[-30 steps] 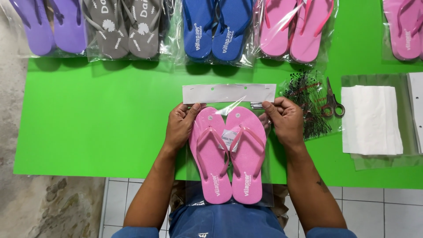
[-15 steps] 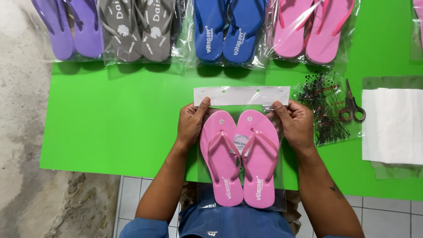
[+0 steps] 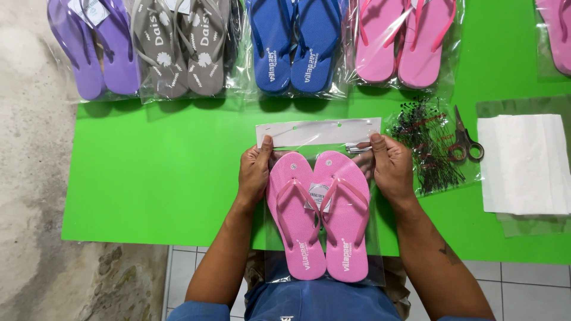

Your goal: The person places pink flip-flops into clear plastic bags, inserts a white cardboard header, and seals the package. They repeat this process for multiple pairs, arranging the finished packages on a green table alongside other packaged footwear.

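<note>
Left hand (image 3: 254, 173): fingers curled closed, thumb on top, pinching the left edge of a clear plastic bag (image 3: 321, 134) just below its white header strip. Right hand (image 3: 389, 166): same closed pinch on the right edge. The bag holds a pair of pink flip-flops (image 3: 318, 214), soles down, toes toward the header, lying on the near edge of the green table (image 3: 160, 172) and overhanging it toward the person. Just right of the right hand sits a bag of small black fasteners (image 3: 431, 148), with scissors (image 3: 464, 139) and a stack of white sheets (image 3: 523, 163) beyond. Bagged purple, grey, blue and pink pairs line the far edge.
</note>
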